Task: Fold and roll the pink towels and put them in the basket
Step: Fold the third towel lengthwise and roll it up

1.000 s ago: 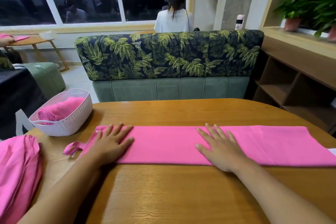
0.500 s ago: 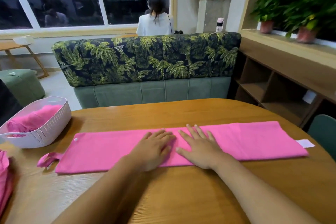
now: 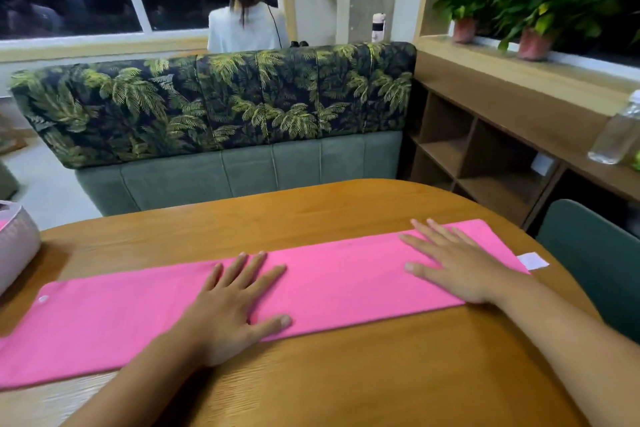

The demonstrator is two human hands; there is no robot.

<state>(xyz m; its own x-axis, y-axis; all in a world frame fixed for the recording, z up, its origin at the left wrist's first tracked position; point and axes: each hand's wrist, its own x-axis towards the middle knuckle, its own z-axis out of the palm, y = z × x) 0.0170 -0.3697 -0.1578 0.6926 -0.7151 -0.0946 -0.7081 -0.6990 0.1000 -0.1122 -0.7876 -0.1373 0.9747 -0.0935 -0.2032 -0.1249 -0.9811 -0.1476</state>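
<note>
A pink towel point(image 3: 346, 277), folded into a long narrow strip, lies flat across the wooden table point(image 3: 311, 215). My left hand point(image 3: 235, 302) presses flat on the strip's middle, fingers spread. My right hand point(image 3: 453, 263) lies flat near the strip's right end, fingers spread. A white label point(image 3: 531, 260) sticks out past that end. Only the edge of the white basket point(image 3: 17, 246) shows at the far left; what it holds is out of view.
A leaf-patterned sofa back point(image 3: 221, 100) stands just beyond the table. A person point(image 3: 246, 14) sits behind it, facing away. Wooden shelves point(image 3: 485, 156) and potted plants point(image 3: 533, 3) are at the right, with a clear bottle point(image 3: 616, 132) and a green chair point(image 3: 595, 253).
My hands met at the towel's middle, then my right hand slid out to its right end. The view has turned right, so the basket is nearly out of frame.
</note>
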